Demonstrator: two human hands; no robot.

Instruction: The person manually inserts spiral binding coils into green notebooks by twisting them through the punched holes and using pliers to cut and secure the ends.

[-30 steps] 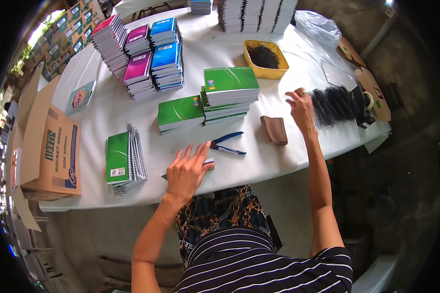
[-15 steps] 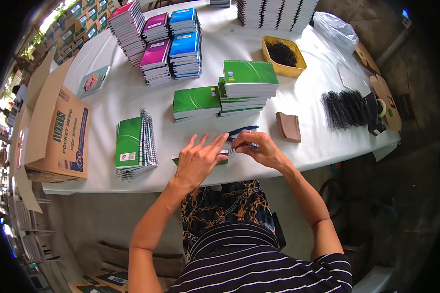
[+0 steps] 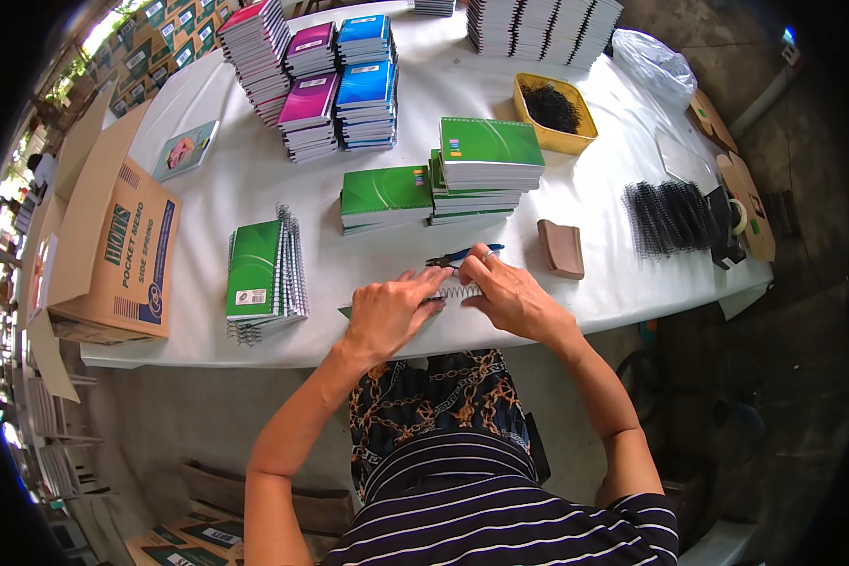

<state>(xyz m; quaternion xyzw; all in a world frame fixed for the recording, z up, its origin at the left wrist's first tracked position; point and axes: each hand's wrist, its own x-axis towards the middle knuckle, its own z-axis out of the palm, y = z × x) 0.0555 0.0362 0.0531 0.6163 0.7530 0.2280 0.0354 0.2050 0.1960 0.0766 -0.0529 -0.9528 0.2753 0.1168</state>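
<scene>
Near the front edge of the table, my left hand (image 3: 387,316) is closed over a small green notebook (image 3: 345,311); most of the notebook is hidden beneath the hand. A dark wire coil (image 3: 458,292) stretches from the notebook's edge toward my right hand (image 3: 519,297), whose fingers and thumb pinch its far end. Just beyond my fingertips lie blue-handled pliers (image 3: 464,256), partly covered by the hands. To the left rests a pile of green notebooks (image 3: 253,269) with coils along their right edge.
Green notebook stacks (image 3: 486,151) stand ahead, with purple and blue stacks (image 3: 366,90) farther back. A yellow tray (image 3: 583,141) holds dark coils. At right are a brown block (image 3: 560,249) and a bundle of black coils (image 3: 668,219). An open carton (image 3: 127,250) flanks the left.
My right hand has shifted slightly right, and more of the coil shows between the hands. The left hand's fingers have drawn together and lowered. The whole view has shifted a little.
</scene>
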